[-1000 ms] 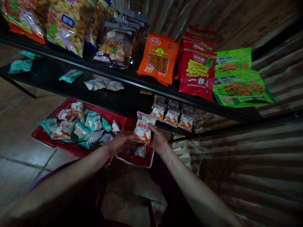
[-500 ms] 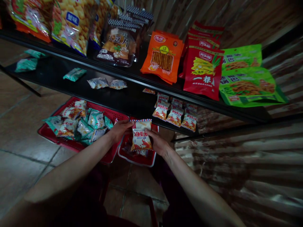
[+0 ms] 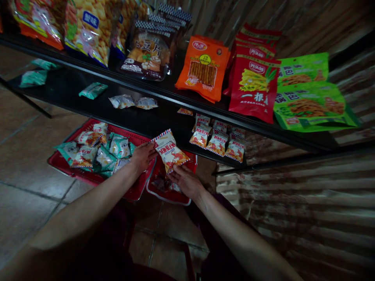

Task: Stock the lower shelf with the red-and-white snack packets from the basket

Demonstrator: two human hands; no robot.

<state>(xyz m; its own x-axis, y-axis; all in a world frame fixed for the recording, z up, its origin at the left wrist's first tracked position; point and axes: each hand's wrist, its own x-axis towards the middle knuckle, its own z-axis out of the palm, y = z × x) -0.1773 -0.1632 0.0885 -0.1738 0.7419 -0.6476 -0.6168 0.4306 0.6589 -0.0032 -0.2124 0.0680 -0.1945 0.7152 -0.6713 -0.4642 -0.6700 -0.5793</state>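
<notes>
A small white-and-orange snack bag (image 3: 170, 151) with red lettering is tilted above a small red basket (image 3: 187, 201). My left hand (image 3: 142, 157) is closed on its upper left edge. Against the bag's lower edge are the fingers of my right hand (image 3: 186, 182), closed on it there; part of that grip is hard to make out. Inside the small basket lie dark, shiny packets, partly covered by the bag and hand. To the left, a larger red basket (image 3: 60, 168) holds several teal packets (image 3: 105, 158) and several white-and-orange bags (image 3: 84, 156).
On the black lower shelf (image 3: 96, 109), matching snack bags (image 3: 217, 142) stand in rows at the right; silver packets (image 3: 121, 101) and teal packets (image 3: 93, 90) lie farther left. The upper shelf carries orange packs (image 3: 203, 68), red packs (image 3: 253, 86) and green packs (image 3: 313, 105). Corrugated sheeting (image 3: 299, 203) is at right.
The snack bag has tilted, its top swinging up and left. My right hand has slid from its right side to its lower edge. My left hand stays at the left edge.
</notes>
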